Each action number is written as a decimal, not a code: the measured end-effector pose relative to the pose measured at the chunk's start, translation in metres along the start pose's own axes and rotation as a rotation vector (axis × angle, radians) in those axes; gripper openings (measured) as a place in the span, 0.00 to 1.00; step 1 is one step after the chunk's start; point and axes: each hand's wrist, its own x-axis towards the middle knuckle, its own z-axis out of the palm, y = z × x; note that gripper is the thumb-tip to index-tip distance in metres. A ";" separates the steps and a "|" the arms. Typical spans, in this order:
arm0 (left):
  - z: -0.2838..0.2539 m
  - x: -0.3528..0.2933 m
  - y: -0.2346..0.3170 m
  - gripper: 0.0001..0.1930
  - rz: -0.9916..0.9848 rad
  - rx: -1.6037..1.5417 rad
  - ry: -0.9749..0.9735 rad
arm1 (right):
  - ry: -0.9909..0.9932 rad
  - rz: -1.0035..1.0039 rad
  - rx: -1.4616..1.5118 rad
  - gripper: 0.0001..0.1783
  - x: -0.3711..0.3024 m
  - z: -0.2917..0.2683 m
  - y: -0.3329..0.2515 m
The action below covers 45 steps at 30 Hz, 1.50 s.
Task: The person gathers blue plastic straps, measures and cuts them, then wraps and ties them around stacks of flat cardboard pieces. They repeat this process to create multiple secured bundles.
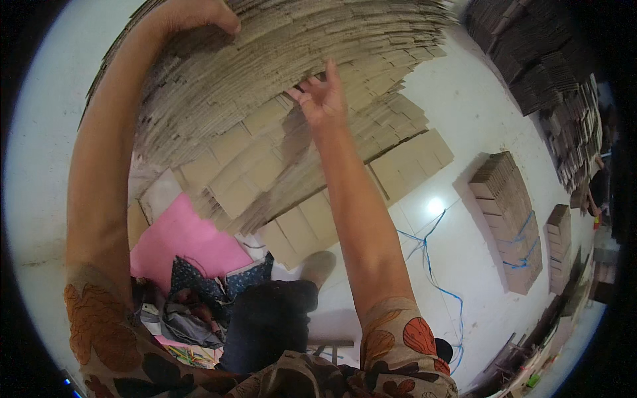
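Observation:
A tall bank of flat brown cardboard pieces [265,73], stacked in overlapping layers, fills the upper middle. My left hand [196,14] reaches over its upper left part, the thumb bent down against the layered edges. The other fingers of that hand are not visible at the picture's top edge, so its grip is hidden. Lower and to the right, my right hand [322,96] is palm up against the front of the stack, open, with fingers apart and fingertips at the cardboard edges. Shorter cardboard rows [302,222] step down below it toward me.
Pink sheet [189,242] and dark patterned cloth [219,285] lie at lower left, beside my dark-clad leg [265,325]. Blue strapping [431,265] trails over the white floor [424,232]. Tied cardboard bundles [507,219] stand right; darker stacks [531,53] rise at far right.

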 end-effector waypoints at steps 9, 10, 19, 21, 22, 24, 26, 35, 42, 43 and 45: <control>0.046 -0.049 -0.008 0.43 0.240 0.451 0.423 | -0.035 0.043 0.223 0.35 -0.001 -0.002 0.012; 0.050 -0.056 0.004 0.42 0.226 0.539 0.448 | -0.004 0.023 0.279 0.33 -0.001 0.003 0.016; 0.110 -0.143 0.103 0.33 0.114 0.724 0.564 | -0.254 -0.024 0.361 0.29 -0.023 0.007 0.007; 0.116 -0.159 0.108 0.36 0.127 0.768 0.707 | -0.207 -0.013 0.376 0.30 -0.035 0.003 0.010; 0.112 -0.165 0.116 0.37 0.129 0.767 0.683 | -0.192 -0.025 0.369 0.30 -0.042 0.001 0.004; 0.104 -0.174 0.132 0.39 0.151 0.756 0.668 | -0.168 -0.060 0.356 0.30 -0.059 -0.006 -0.011; 0.106 -0.181 0.143 0.42 0.208 0.723 0.690 | -0.160 -0.089 0.345 0.30 -0.083 -0.014 -0.026; 0.114 -0.233 0.237 0.49 0.459 0.185 0.541 | -0.108 -0.518 -0.103 0.34 -0.245 -0.056 -0.163; 0.174 -0.257 0.306 0.51 0.522 -0.447 0.303 | 0.185 -0.582 -0.634 0.35 -0.463 -0.094 -0.287; 0.188 -0.257 0.320 0.51 0.506 -0.534 0.236 | 0.267 -0.590 -0.675 0.35 -0.492 -0.094 -0.290; 0.221 -0.257 0.340 0.49 0.614 -0.660 0.182 | 0.444 -0.611 -0.750 0.34 -0.546 -0.098 -0.293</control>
